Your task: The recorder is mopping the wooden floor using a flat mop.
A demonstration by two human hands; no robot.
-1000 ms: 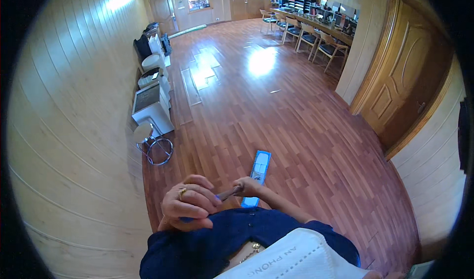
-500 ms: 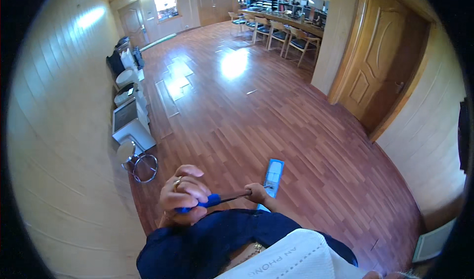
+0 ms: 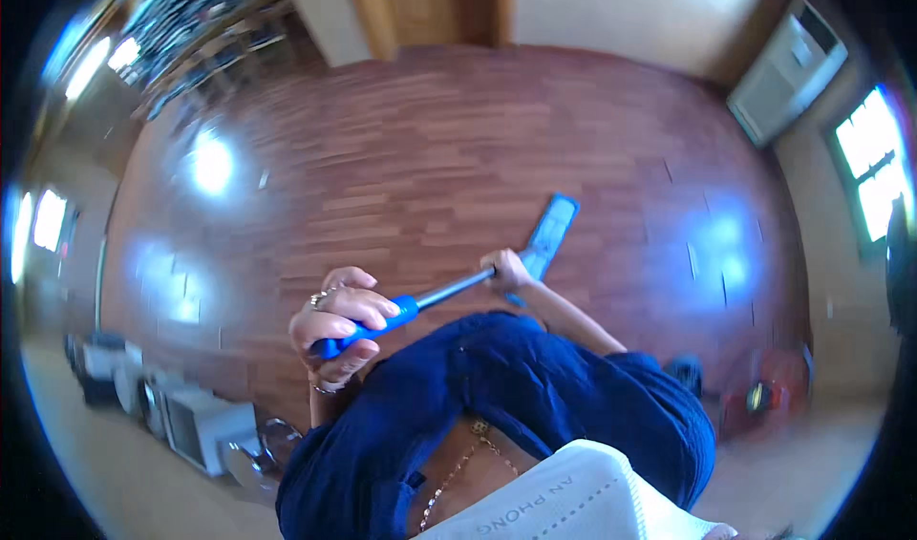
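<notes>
My left hand (image 3: pixel 346 316) is wrapped round the blue grip at the top end of a flat mop (image 3: pixel 449 290). Rings show on its fingers and a bracelet on its wrist. Farther down the grey metal pole, my right hand (image 3: pixel 509 271) is closed round it with the forearm reaching in from the right. Beyond that hand the long, narrow blue mop head (image 3: pixel 557 223) lies on the reddish-brown wood floor (image 3: pixel 411 158), angled away to the right. My right hand and forearm hide part of the mop head and lower pole.
A white boxy appliance (image 3: pixel 778 80) stands at the far right wall. At the lower right is a blurred red object (image 3: pixel 764 394). Along the left wall stand a white cabinet-like box (image 3: pixel 205 427) and a chrome-framed stool (image 3: pixel 258 454). A wooden door (image 3: pixel 420 5) is straight ahead.
My view has swung to the right and tilted down, bringing the door to the top middle and the right-hand window into sight. Both hands keep their hold, and the mop head sits farther ahead.
</notes>
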